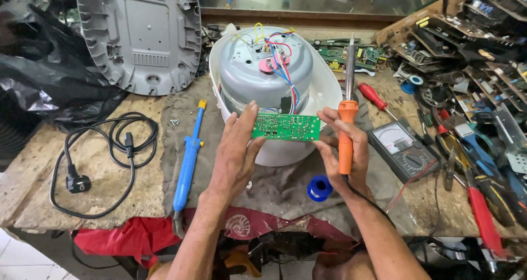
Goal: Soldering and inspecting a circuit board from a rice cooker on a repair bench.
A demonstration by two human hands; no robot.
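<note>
Left hand (237, 148) and right hand (339, 145) gripping 1 green rectangular circuit board (286, 127), right also clasping orange-handled soldering iron (346, 132), both before upturned white rice cooker (274, 82), blue desoldering pump (188, 162) left of it.

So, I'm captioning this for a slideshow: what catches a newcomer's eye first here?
The green circuit board held at centre between the left hand and right hand, which also grips an orange soldering iron. Behind sits an opened white appliance with coloured wires; a grey cover leans upper left.

Single head camera, looking steeply down, close over cluttered workbench (110, 187).
</note>
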